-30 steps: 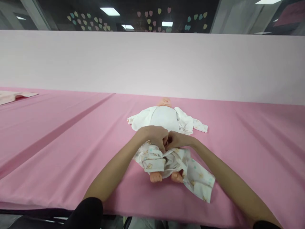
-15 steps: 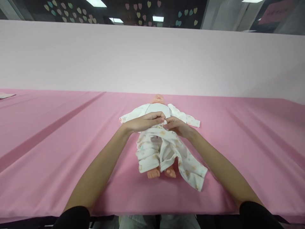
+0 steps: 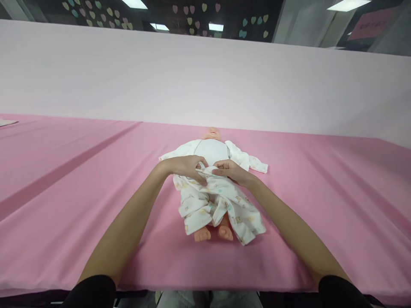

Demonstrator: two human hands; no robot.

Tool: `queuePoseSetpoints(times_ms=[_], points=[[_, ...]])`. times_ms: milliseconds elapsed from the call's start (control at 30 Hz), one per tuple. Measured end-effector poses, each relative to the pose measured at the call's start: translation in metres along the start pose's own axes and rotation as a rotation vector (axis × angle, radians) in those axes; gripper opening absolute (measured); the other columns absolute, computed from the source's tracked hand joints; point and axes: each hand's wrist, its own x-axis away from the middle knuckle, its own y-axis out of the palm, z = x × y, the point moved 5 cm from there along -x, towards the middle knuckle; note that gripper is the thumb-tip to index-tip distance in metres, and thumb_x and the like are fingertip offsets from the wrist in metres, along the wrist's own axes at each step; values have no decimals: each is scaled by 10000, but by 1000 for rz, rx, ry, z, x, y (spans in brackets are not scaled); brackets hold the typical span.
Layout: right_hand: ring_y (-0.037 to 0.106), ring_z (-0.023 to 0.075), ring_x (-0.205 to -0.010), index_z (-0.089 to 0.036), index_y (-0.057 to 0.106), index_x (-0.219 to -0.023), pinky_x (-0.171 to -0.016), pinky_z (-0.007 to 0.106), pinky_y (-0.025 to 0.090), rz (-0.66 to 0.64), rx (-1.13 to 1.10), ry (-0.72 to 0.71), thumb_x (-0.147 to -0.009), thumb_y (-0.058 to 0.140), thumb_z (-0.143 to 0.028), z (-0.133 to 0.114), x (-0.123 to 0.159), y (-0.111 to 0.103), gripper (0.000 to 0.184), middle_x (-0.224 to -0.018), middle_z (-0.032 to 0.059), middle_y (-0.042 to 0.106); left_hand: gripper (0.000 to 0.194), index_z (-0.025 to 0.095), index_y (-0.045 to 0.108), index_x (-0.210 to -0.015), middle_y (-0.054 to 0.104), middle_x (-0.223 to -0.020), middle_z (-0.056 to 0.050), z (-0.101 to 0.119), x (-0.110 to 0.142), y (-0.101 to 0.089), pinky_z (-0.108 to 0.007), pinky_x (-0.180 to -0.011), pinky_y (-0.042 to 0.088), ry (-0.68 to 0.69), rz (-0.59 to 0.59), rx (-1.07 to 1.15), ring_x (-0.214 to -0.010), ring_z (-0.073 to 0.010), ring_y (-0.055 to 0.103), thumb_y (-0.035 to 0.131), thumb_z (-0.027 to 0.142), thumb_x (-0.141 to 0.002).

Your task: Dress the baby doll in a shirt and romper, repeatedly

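Note:
A baby doll (image 3: 212,150) lies on its back on the pink tablecloth (image 3: 96,179), head away from me, bare feet toward me. It wears a white patterned garment (image 3: 212,203), open over the white belly and bunched around the legs. My left hand (image 3: 186,166) pinches the garment's edge at the doll's waist, fingers closed on the cloth. My right hand (image 3: 231,170) grips the same edge from the other side, nearly touching the left. One loose trouser leg (image 3: 247,222) trails to the right of the feet.
A pale pink partition (image 3: 205,81) runs along the back of the table. At the far left edge lies a bit of light cloth (image 3: 5,122). Heart stickers and ceiling lights show above the partition.
Both hands moved from the doll's hips up to its waist, pulling the garment's edge higher. The loose trouser leg drew in closer to the feet.

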Motion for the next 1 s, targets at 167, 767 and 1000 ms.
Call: queuePoseSetpoints(times_ms=[167,767,1000], points=[[493,77,-595,-148,608,-815,-525,182,349,-158,150,35,-641,738,-344,2,1,11,293,-679,-41,562,109,188,594,-645,429,-569,26,-3,-3,1,-248,-503,214,98,8,-134,-541,-115,361,613,280,-589],[544,111,-648,-179,571,-771,-605,216,404,314,-238,6,-557,750,-301,15,-11,-5,304,-666,-39,589,195,196,539,-772,554,-725,23,-9,-25,19,-214,-542,360,64,14,711,-645,-134,509,492,177,-584],[527,98,-640,-178,588,-788,-553,187,390,167,-11,16,-587,760,-358,5,-5,2,320,-702,-43,594,165,175,574,-697,514,-643,28,3,-3,10,-216,-520,318,133,-174,227,-585,-112,457,683,258,-605]])
